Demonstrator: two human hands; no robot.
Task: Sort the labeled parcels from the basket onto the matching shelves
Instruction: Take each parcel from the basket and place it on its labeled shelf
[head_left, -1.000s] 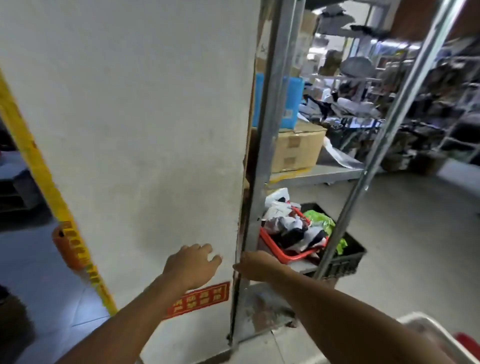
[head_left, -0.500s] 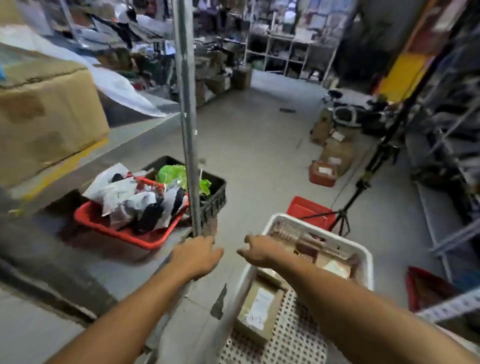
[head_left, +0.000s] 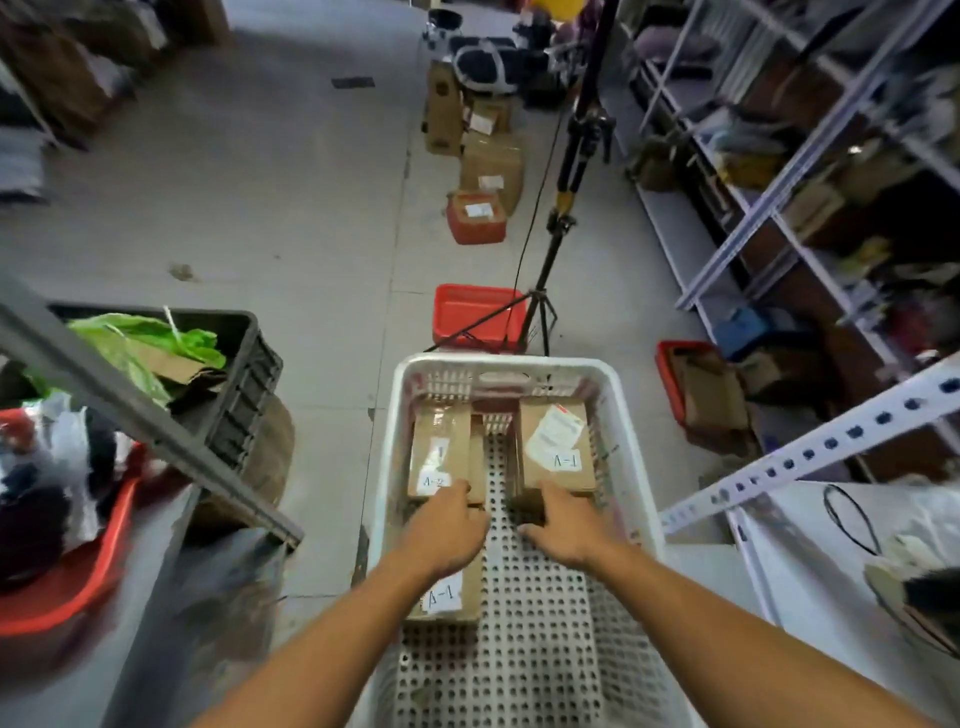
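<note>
At the far left a red tub (head_left: 62, 587) of bagged items sat beside a black crate (head_left: 244, 374) holding green plastic. The white basket (head_left: 387, 441) stood on the floor in the middle, its long axis running away from the person. Inside, at the left, one cardboard parcel (head_left: 439, 449) marked A-2 lay flat with its long side pointing away, and a nearer parcel marked A-1 (head_left: 447, 597) lay in line behind it, partly under the left wrist. The left hand (head_left: 447, 525) reached over the A-2 parcel's near edge, fingers curled downward; whether they gripped it could not be told. The right hand (head_left: 563, 525) rested at the near edge of the right-hand parcel (head_left: 556, 447), also lying lengthwise, fingertips hidden, its grip likewise unclear. Beyond stood a tripod (head_left: 540, 306) and, at the right, metal shelves (head_left: 779, 208).
</note>
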